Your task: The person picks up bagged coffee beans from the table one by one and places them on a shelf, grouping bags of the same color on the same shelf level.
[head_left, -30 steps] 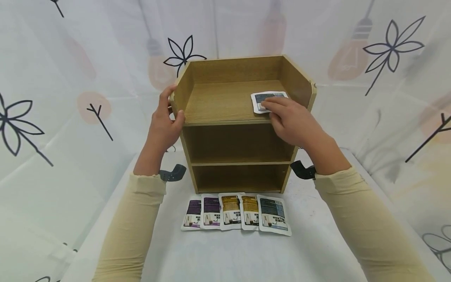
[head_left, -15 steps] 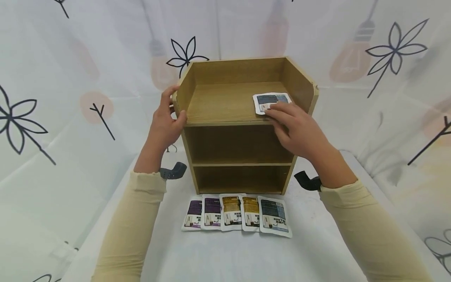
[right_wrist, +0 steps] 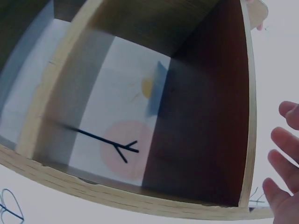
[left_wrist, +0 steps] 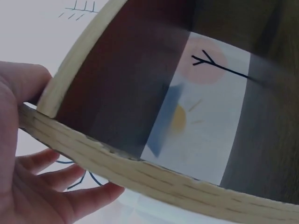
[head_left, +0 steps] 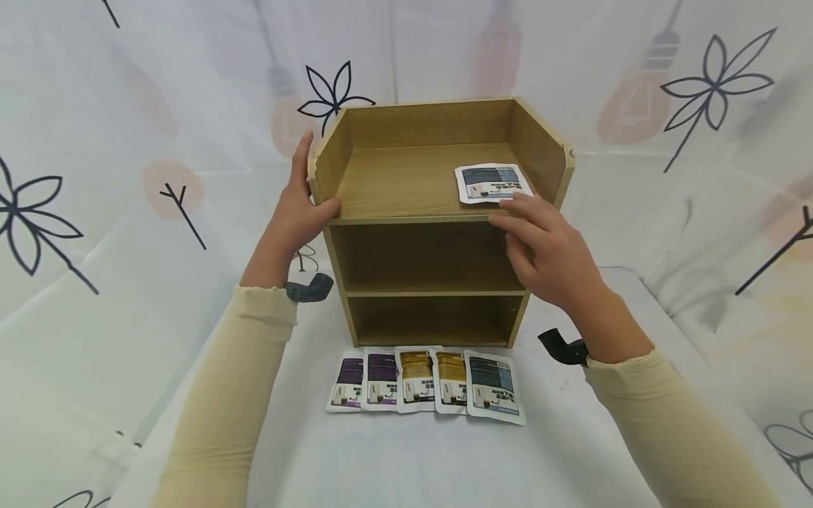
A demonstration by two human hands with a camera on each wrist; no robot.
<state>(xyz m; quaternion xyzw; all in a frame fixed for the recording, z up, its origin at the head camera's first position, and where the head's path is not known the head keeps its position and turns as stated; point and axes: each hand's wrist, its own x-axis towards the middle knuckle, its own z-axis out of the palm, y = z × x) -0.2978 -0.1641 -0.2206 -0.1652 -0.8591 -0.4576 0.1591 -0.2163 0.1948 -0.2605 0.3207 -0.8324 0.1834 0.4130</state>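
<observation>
Two hands at a little wooden shelf

One wooden shelf (head_left: pixel 438 212) stands on a white worktop (head_left: pixel 413 458); it has an open top tray and two open boxes below, one over the other. The left hand (head_left: pixel 298 212) grips the left side wall of the shelf near the top; the thumb lies on the front edge and the fingers go round the outside, and the left wrist view shows the board edge (left_wrist: pixel 140 168) running between the thumb and the fingers. The right hand (head_left: pixel 549 257) is at the front right corner of the shelf, just under the top tray; its fingers are straight and a bit spread, and it holds nothing; I cannot tell if the fingertips touch the wood or stay just off it.

One white packet (head_left: pixel 492 183) with a dark picture lies flat in the top tray, near the right wall and close to the front edge; it sits just above the right hand and is not touched by it.

Five more packets (head_left: pixel 425 384) lie in a row on the worktop in front of the shelf, side by side and partly on top of each other; two are purple, two are brown, one is dark blue. A white curtain (head_left: pixel 127 141) with flower and bulb pictures hangs behind.
</observation>
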